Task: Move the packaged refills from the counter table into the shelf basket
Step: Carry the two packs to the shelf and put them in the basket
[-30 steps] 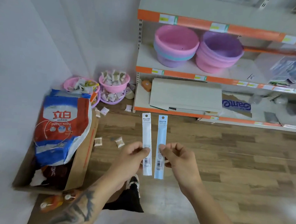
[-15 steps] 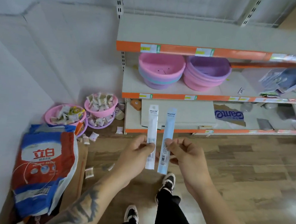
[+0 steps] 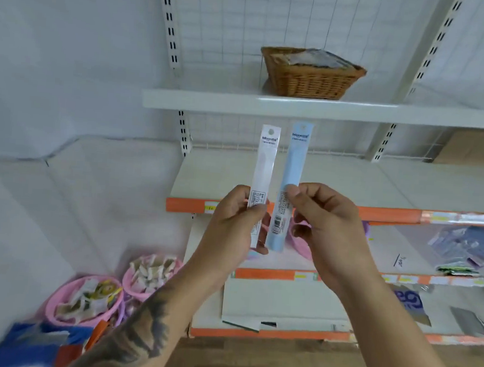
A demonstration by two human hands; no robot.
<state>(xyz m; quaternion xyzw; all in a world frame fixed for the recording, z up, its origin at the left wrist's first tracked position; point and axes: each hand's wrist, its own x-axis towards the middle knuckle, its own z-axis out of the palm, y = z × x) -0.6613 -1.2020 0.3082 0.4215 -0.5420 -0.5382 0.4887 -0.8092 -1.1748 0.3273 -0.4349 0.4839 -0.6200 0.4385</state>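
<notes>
Refills (image 3: 289, 183) in hands, basket (image 3: 309, 80) holds packets (image 3: 315, 59)

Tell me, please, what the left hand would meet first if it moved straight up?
Probably the front edge of the white shelf bearing the wicker basket; the white refill packet would touch first, though depth is unclear.

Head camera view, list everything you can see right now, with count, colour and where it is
white refill packet: one, white, upright, held low down by the left hand
blue refill packet: one, pale blue, upright, held by the right hand, beside the white one
wicker basket: one, brown, on the top shelf, already holding packets
top shelf: one, white, above the packets
pink tubs: two, pink, floor at lower left, full of small wrapped items
cardboard: one, brown, far right behind the shelving
left hand: one, fingers pinching the white packet
right hand: one, fingers pinching the blue packet
</notes>
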